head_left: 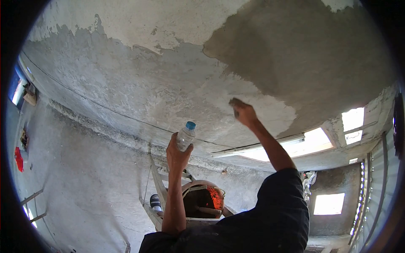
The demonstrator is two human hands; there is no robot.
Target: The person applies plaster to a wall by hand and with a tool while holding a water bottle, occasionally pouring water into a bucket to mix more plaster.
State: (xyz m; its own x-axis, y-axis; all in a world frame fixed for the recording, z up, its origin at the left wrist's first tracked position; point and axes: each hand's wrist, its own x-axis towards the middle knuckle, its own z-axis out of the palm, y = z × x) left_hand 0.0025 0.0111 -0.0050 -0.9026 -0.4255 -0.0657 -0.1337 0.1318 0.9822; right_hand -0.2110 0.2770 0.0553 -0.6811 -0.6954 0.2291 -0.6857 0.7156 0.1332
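Note:
My left hand (178,152) is raised and wrapped around a clear plastic bottle (185,138) with a blue cap. The bottle stands nearly upright, its cap towards the ceiling (152,84). Higher up and to the right, my right hand (245,114) is closed close to the plastered surface. A small dark greyish piece shows at its fingers, too blurred to name. Beside that hand, a darker, damp-looking patch of plaster (295,55) spreads to the upper right, next to paler, rough plaster.
Below my arms, a bucket (221,190) with an orange inside stands by a ladder (158,175). A tube light (257,147) runs along the ceiling near a bright opening. A thin cable (105,109) crosses the surface. A red object (18,159) is at far left.

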